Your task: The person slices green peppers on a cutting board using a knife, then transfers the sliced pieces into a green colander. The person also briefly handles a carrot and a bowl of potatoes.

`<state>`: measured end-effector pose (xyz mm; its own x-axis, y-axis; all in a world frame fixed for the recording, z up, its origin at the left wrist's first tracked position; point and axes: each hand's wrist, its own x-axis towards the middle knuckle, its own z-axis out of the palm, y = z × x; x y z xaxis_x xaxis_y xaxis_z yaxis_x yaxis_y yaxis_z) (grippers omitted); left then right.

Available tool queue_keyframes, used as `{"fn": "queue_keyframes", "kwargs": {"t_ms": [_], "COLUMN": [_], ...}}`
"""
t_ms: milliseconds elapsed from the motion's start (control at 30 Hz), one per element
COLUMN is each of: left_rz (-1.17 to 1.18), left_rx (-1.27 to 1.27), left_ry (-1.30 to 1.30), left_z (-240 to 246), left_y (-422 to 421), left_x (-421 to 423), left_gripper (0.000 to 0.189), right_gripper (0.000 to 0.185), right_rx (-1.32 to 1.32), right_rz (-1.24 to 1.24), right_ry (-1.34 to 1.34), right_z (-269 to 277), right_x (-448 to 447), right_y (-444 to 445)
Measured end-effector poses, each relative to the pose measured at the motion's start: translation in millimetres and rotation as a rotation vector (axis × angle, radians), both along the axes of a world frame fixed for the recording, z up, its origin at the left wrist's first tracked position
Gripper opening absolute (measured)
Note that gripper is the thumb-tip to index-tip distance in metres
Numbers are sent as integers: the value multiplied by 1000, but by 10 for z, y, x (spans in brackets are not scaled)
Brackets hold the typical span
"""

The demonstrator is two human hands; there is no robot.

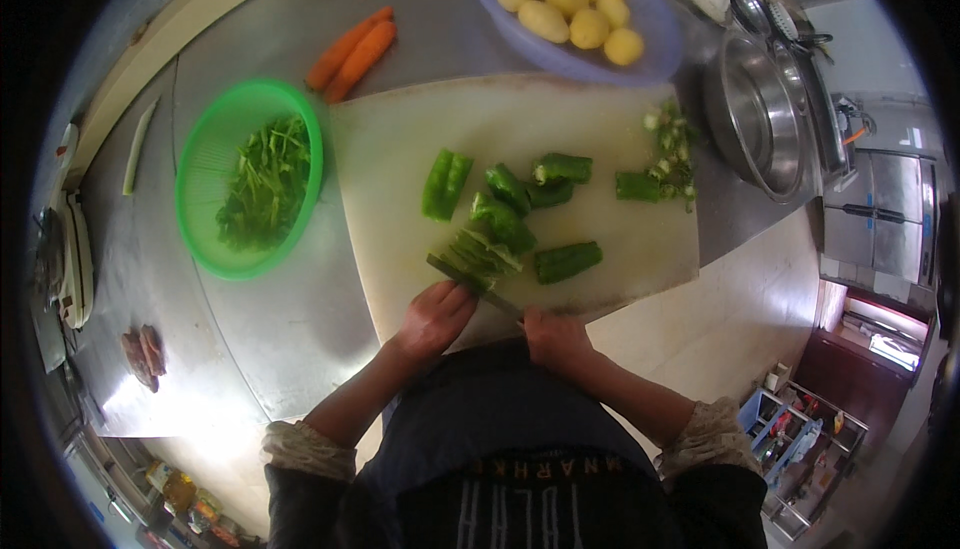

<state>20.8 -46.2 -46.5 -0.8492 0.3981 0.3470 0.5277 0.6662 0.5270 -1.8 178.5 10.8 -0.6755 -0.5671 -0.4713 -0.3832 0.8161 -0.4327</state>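
Note:
A kitchen knife is held by its handle in my right hand at the near edge of a white cutting board. Its blade points up and left, alongside sliced green pepper. My left hand has its fingers bent down on a piece of green pepper beside the blade. Several larger green pepper pieces lie further up the board, one standing apart at the left. Pepper cores and trimmings are heaped at the board's right end.
A green plastic basket of leafy greens stands left of the board. Beyond it lie carrots and a bluish plastic basin of peeled potatoes. A steel bowl is at the right. Pieces of meat lie far left.

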Motion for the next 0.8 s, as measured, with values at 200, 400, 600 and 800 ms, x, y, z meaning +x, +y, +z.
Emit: {"fn": "queue_keyframes", "kwargs": {"t_ms": [200, 400, 600, 800], "left_rz": [-36, -83, 85, 123], "left_rx": [28, 49, -74, -59], "left_ry": [113, 192, -20, 5], "left_z": [-65, -155, -63, -102], "left_y": [-68, -123, -134, -169], "left_x": [57, 61, 239, 393], "left_gripper": [31, 34, 38, 31], "right_gripper": [12, 13, 21, 21], "right_rx": [-44, -1, -86, -129], "right_rz": [-36, 61, -37, -48], "right_ry": [-36, -34, -22, 6], "right_z": [111, -6, -171, 4], "right_x": [-95, 12, 23, -12], "right_y": [126, 90, -64, -24]}}
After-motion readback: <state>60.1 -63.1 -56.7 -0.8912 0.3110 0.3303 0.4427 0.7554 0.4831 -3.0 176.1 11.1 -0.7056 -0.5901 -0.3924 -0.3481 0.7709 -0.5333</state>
